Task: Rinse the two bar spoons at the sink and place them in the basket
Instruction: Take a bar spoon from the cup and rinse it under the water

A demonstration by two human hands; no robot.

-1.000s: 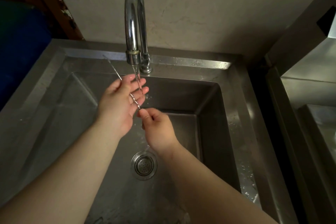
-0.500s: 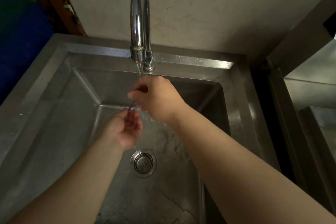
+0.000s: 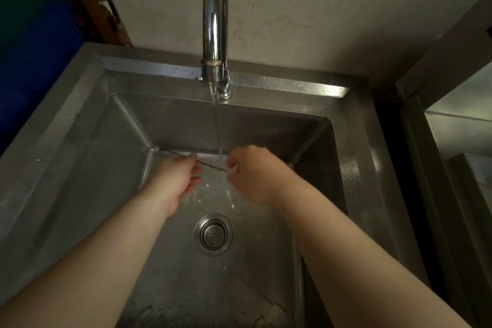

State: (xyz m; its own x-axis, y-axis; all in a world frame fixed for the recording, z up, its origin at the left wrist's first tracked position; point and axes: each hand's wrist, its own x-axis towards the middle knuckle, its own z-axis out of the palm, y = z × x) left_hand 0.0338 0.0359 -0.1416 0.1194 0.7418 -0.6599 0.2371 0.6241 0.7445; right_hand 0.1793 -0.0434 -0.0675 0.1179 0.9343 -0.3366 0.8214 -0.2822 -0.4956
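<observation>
Thin twisted bar spoons (image 3: 211, 165) stretch between my two hands over the steel sink (image 3: 266, 85), under a stream of water from the chrome faucet (image 3: 215, 34). My left hand (image 3: 175, 181) grips the handle end, and a thin stem pokes out past it to the left. My right hand (image 3: 251, 176) is closed around the other end, which it hides. I cannot tell whether one spoon or two lie in the grip. No basket is in view.
The round drain strainer (image 3: 213, 234) sits in the sink floor below my hands. A blue container (image 3: 34, 61) stands to the left of the sink, and a steel counter (image 3: 460, 120) rises on the right. A plastered wall is behind the faucet.
Both hands have dropped lower in the basin and moved apart. My right hand came down from near the spout, and the spoon stem now lies nearly level between the hands.
</observation>
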